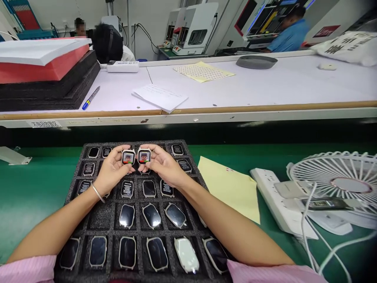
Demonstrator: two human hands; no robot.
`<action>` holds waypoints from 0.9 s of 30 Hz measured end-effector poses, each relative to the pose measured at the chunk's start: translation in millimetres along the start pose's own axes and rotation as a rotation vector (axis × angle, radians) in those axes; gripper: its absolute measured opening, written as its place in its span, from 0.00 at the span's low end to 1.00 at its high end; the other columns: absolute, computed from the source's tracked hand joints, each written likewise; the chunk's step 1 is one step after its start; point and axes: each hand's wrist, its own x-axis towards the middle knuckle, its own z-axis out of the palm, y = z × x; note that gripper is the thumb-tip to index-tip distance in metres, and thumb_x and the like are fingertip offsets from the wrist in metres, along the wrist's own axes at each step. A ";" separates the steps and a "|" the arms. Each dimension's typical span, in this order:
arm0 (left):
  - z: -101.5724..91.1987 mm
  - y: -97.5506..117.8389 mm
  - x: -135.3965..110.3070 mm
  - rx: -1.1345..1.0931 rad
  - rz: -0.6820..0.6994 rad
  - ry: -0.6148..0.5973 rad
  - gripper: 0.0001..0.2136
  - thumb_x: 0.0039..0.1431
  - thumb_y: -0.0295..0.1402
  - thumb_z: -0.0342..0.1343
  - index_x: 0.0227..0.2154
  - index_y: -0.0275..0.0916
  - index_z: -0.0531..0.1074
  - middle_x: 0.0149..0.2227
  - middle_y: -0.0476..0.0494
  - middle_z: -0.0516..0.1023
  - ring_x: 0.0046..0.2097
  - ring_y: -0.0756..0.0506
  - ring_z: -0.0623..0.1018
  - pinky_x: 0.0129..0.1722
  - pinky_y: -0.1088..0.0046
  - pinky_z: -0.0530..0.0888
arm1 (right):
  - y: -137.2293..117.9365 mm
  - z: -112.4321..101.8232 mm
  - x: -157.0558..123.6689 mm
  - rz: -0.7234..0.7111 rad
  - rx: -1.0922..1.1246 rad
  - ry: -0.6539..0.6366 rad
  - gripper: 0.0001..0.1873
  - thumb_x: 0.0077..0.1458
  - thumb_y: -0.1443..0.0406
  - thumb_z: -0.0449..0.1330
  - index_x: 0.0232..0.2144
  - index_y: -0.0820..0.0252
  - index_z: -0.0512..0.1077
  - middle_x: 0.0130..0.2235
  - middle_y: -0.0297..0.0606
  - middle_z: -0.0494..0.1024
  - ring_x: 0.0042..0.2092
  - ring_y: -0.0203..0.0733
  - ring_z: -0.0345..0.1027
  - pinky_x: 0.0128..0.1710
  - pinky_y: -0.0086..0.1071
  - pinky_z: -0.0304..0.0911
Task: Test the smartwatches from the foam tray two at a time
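Note:
My left hand [115,165] pinches a smartwatch [128,157] without a strap, its screen lit with a picture. Beside it, my right hand [161,163] grips a second smartwatch [144,156] showing a similar lit picture. Both are held upright, side by side, over the far rows of a black foam tray [98,216]. Several more watch bodies lie in the tray's compartments; some show white text, such as one watch [127,189], and others are dark. One white watch body [186,254] lies face down in the near row. My forearms hide parts of the tray.
Right of the tray lie a yellow sheet [229,188], a white power strip [277,200] with cables and a white fan [347,181]. A raised shelf [265,88] holds papers [160,96], a pen [91,97] and stacked foam [44,92]. People sit beyond.

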 end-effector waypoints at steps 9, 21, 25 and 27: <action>-0.9 -2.0 -0.5 -0.005 0.018 0.008 0.22 0.49 0.29 0.64 0.48 0.40 0.66 0.37 0.49 0.75 0.30 0.52 0.78 0.34 0.72 0.78 | 1.2 -0.6 -0.1 0.002 0.003 0.002 0.23 0.50 0.68 0.64 0.49 0.55 0.66 0.35 0.33 0.76 0.33 0.37 0.74 0.35 0.35 0.69; -1.5 -2.5 -1.0 0.030 -0.001 0.018 0.19 0.51 0.29 0.62 0.46 0.39 0.67 0.38 0.49 0.75 0.28 0.52 0.78 0.31 0.74 0.77 | -1.1 0.1 0.0 0.057 0.042 0.005 0.21 0.50 0.69 0.62 0.48 0.55 0.68 0.37 0.33 0.77 0.31 0.36 0.74 0.34 0.35 0.70; -0.9 -3.3 -0.5 0.031 0.007 0.029 0.17 0.51 0.31 0.63 0.44 0.39 0.67 0.36 0.49 0.76 0.26 0.53 0.77 0.28 0.75 0.76 | -2.6 0.8 -0.9 0.080 0.054 0.005 0.19 0.52 0.65 0.64 0.47 0.55 0.69 0.38 0.35 0.78 0.32 0.37 0.75 0.34 0.35 0.71; -0.8 -3.5 -0.3 0.035 0.010 0.033 0.16 0.51 0.32 0.63 0.43 0.39 0.67 0.35 0.49 0.76 0.26 0.53 0.77 0.27 0.76 0.75 | -2.9 1.3 -1.1 0.082 0.053 0.008 0.18 0.53 0.64 0.64 0.47 0.55 0.69 0.36 0.34 0.78 0.32 0.38 0.75 0.34 0.35 0.71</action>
